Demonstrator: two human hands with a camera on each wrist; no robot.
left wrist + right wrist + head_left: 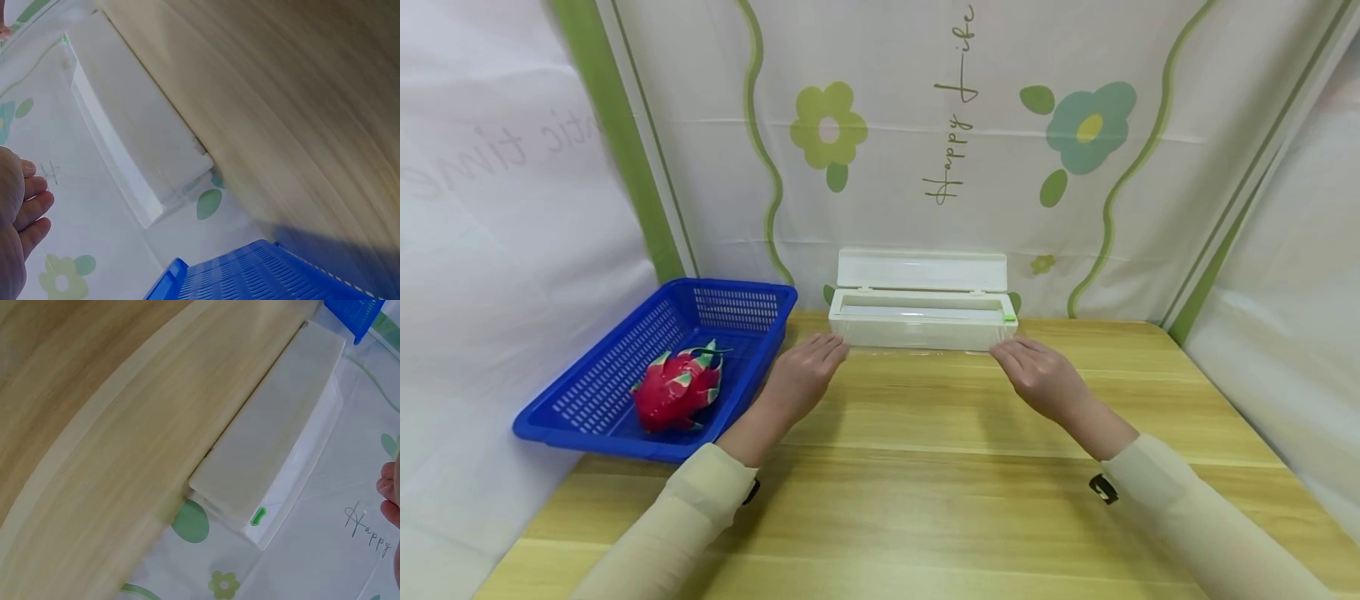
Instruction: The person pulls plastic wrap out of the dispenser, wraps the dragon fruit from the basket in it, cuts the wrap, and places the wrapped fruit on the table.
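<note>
Both the left hand (805, 375) and right hand (1041, 375) pinched clear film (921, 340) near the front corners of the white box (921, 272); uneven pulling could have skewed or torn it.

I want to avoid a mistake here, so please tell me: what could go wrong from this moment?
The clear film between the left hand and right hand may wrinkle or cling to itself if they pull unevenly. The open white box, with no hand steadying it, could slide. The left sleeve is close to the blue basket, which might get bumped.
</note>
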